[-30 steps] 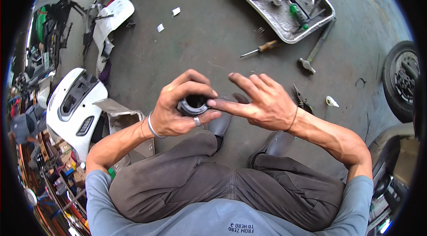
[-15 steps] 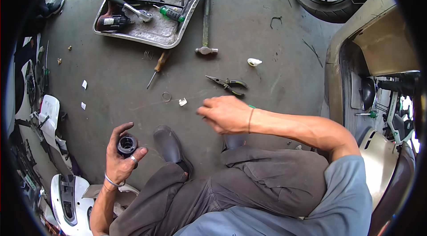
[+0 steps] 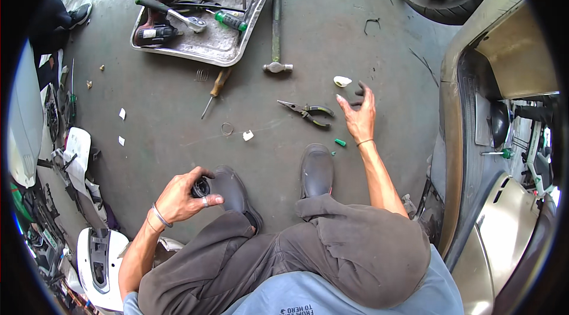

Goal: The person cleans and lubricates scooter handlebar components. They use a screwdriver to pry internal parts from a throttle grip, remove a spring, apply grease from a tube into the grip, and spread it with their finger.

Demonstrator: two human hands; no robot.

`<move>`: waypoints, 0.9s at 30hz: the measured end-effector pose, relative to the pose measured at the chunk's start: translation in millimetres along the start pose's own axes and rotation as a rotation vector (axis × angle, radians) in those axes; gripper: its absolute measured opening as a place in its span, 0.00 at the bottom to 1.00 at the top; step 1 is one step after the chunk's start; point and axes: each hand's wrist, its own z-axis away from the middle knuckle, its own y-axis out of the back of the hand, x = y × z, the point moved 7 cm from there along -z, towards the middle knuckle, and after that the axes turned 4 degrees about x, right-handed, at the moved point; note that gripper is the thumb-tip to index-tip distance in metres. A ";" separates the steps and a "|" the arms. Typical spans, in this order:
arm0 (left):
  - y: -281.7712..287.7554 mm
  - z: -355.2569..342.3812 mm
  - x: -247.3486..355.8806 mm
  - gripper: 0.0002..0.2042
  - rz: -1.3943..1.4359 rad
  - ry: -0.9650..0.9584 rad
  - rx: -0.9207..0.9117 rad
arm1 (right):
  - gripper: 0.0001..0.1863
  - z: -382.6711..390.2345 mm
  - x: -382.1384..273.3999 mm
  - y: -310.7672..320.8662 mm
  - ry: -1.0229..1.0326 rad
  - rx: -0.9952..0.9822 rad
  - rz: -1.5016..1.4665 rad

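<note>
Above my left shoe, my left hand (image 3: 182, 197) grips a small black hollow cylindrical part (image 3: 202, 188), fingers curled round it so its far side is hidden. My right hand (image 3: 360, 116) reaches forward over the floor, fingers apart and holding nothing. Just beyond its fingertips lies a small white plastic piece (image 3: 342, 81). Needle-nose pliers (image 3: 307, 112) rest to the left of that hand, and a little green piece (image 3: 340, 143) lies nearer to me. Between my hands are a white clip-like bit (image 3: 248, 135) and a thin wire ring (image 3: 227, 129).
A metal tray (image 3: 228, 52) at the far side holds a ratchet, a cordless driver and other tools. Beside it lie a hammer (image 3: 276, 30), a wooden-handled screwdriver (image 3: 217, 88) and a coil spring (image 3: 202, 75). Vehicle bodywork (image 3: 453, 78) borders the right; another person's shoe (image 3: 80, 14) shows far left.
My right hand has swung forward and right, from above my right shoe to the white piece, and its fingers have spread. My left hand has shifted right and turned with the black part.
</note>
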 end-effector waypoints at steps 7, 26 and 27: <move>-6.6 10.6 -22.9 0.20 -0.058 0.079 0.154 | 0.15 -11.2 -27.7 -21.2 0.202 -0.044 -0.047; -60.0 -19.4 -21.0 0.12 0.465 -0.228 0.431 | 0.14 92.5 -56.6 -36.0 0.325 -0.565 0.068; -58.0 -19.8 -27.2 0.11 0.500 -0.215 0.471 | 0.14 88.7 -37.7 -25.4 0.352 -0.509 0.220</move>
